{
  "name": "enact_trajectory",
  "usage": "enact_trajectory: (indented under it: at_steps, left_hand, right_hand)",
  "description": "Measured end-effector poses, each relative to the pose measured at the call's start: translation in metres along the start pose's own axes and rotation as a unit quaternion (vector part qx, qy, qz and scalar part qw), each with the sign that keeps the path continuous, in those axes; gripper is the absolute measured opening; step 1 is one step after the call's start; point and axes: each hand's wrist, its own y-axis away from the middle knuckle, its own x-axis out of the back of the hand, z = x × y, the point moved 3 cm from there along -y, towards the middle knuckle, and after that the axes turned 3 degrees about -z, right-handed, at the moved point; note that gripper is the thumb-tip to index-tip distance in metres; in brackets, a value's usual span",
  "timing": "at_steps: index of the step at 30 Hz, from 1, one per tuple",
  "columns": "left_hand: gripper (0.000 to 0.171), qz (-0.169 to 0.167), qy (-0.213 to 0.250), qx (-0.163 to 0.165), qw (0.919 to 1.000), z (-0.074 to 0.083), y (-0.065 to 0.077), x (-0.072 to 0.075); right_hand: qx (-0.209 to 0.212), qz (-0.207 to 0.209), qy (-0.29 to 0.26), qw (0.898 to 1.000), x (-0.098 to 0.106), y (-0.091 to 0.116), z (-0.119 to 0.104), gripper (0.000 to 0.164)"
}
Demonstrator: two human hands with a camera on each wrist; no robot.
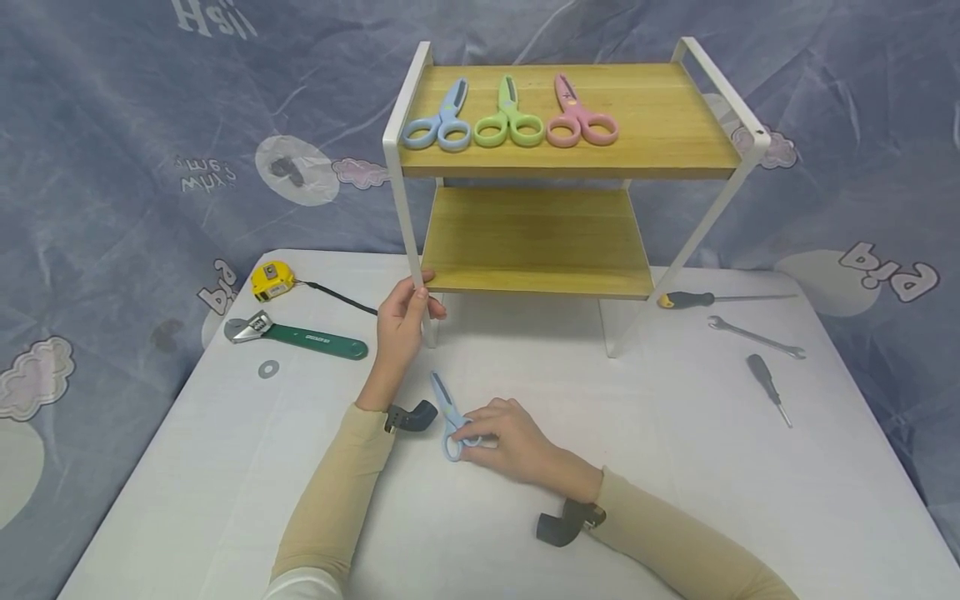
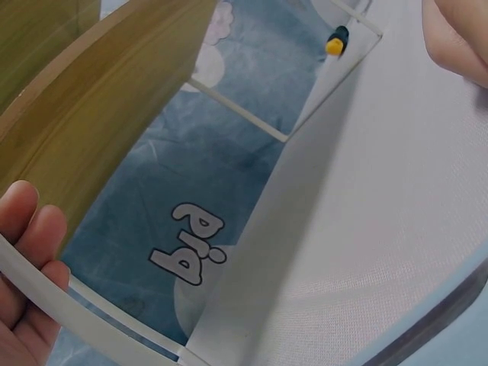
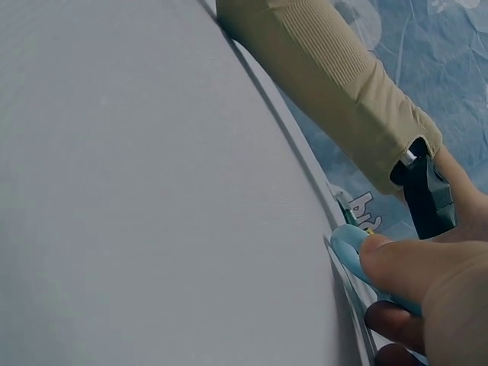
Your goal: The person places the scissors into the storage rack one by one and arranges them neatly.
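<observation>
My left hand (image 1: 401,325) grips the white front-left leg of a two-tier shelf rack (image 1: 566,162) beside its lower board. In the left wrist view, its fingers (image 2: 42,236) curl round that white frame. Below the rack, my right hand (image 1: 517,446) pinches a pair of light blue scissors (image 1: 447,408) by the handle loops, blades pointing away from me. The thumb presses on a blue loop (image 3: 349,242) in the right wrist view. On the top board lie blue scissors (image 1: 442,121), green scissors (image 1: 510,117) and pink scissors (image 1: 576,117), side by side.
Left of the rack lie a yellow tape measure (image 1: 272,281), a green-handled adjustable wrench (image 1: 307,337) and a grey washer (image 1: 268,369). On the right are a long screwdriver (image 1: 697,300), an open-ended wrench (image 1: 757,337) and a short screwdriver (image 1: 765,379). A patterned cloth hangs behind.
</observation>
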Motion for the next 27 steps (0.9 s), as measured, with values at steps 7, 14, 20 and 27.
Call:
enact_trajectory:
  at_steps: [7,14,20,27]
  left_hand:
    - [0.029,0.001,0.004,0.008,1.0000,-0.001,0.000,0.000]
    - [0.029,-0.001,0.008,0.017,0.9998,-0.001,0.000,0.000]
    - [0.029,-0.005,-0.002,0.017,0.9998,0.000,0.000,-0.002]
    - [0.030,0.000,-0.023,0.023,0.9994,0.001,0.000,-0.002]
  right_hand:
    - [0.013,-0.011,-0.003,1.000,0.004,-0.002,0.002,0.020]
    - [0.019,-0.024,-0.013,0.999,0.032,0.001,0.010,0.019]
    - [0.025,-0.014,-0.015,0.999,0.069,0.007,0.013,0.020]
    - [0.060,-0.006,0.010,0.998,0.110,0.012,0.006,0.023]
